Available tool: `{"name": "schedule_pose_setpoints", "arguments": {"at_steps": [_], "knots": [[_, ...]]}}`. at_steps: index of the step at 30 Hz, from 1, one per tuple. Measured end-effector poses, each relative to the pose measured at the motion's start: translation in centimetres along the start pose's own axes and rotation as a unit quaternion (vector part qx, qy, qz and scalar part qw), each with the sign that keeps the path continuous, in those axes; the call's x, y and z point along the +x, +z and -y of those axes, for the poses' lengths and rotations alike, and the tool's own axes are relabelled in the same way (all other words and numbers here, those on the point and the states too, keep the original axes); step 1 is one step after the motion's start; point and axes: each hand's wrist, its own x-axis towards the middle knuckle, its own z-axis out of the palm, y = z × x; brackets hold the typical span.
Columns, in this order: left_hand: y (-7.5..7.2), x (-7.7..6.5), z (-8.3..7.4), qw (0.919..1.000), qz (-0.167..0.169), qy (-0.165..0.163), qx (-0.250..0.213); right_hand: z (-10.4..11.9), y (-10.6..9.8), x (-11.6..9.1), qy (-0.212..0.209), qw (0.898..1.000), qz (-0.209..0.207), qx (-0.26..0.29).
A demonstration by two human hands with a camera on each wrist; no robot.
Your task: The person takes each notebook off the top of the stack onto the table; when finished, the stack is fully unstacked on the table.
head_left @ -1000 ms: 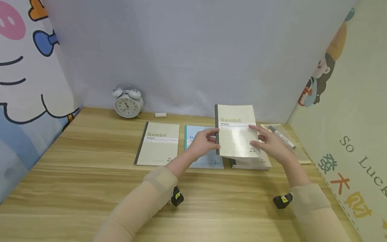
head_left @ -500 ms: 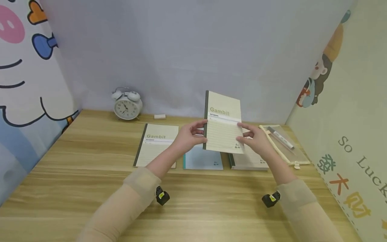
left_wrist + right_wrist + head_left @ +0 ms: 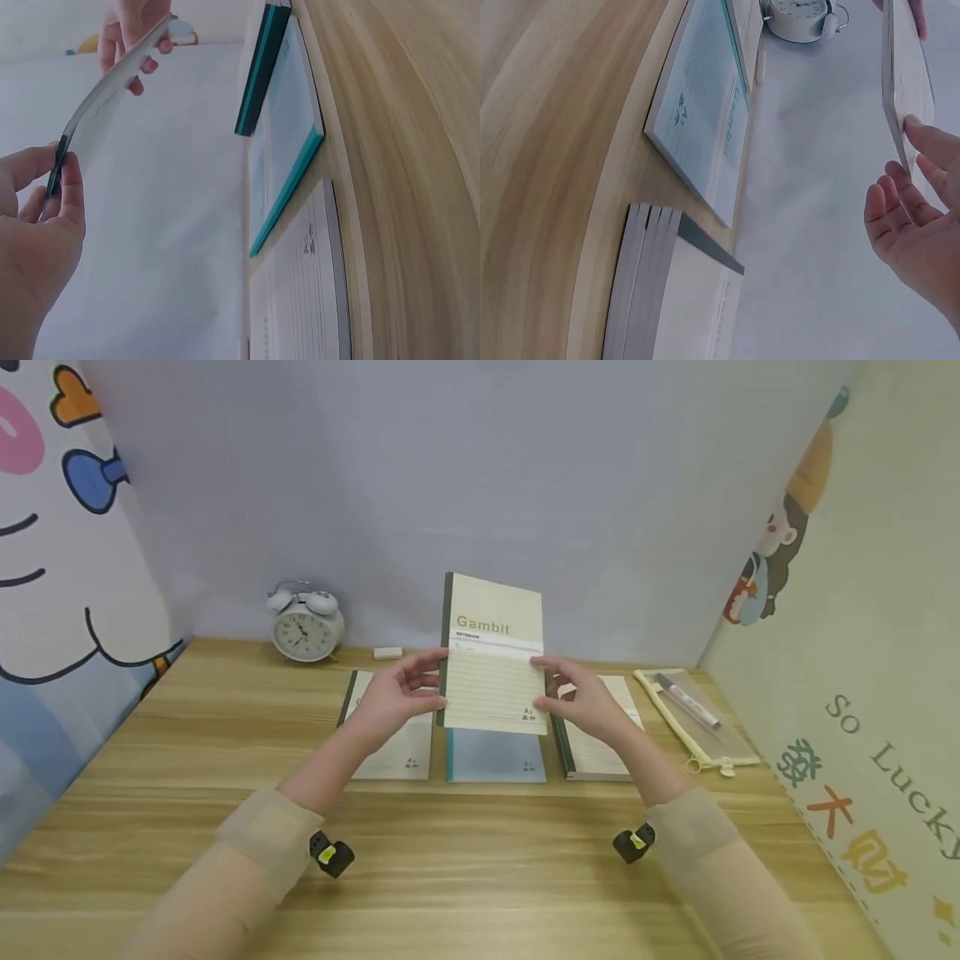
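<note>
A cream Gambit notebook (image 3: pixel 491 647) is held aloft, face toward the head camera, over the far edge of the tabletop (image 3: pixel 480 868). From my distant post I read a two-handed pinch: my left hand (image 3: pixel 392 697) grips the dark spine (image 3: pixel 447 610), my right hand (image 3: pixel 591 706) the opposite edge, thumb and fingers on either face. Beneath, along that far edge, lie a second cream notebook (image 3: pixel 396 756), a blue notebook (image 3: pixel 497 760) and, toward the right edge, a stack of notebooks (image 3: pixel 592 756). The left-wrist view shows the pages bowing; I would steady both grips evenly, ease that bend out, and bring any descent down level.
</note>
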Motion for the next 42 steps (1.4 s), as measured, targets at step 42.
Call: {"name": "schedule_pose_setpoints", "arguments": {"at_steps": [42], "knots": [[-17.9,-7.4,4.0,0.9526,-0.007,-0.021,0.304,6.5,16.0,6.6,-0.063,0.989,0.108,-0.082]]}}
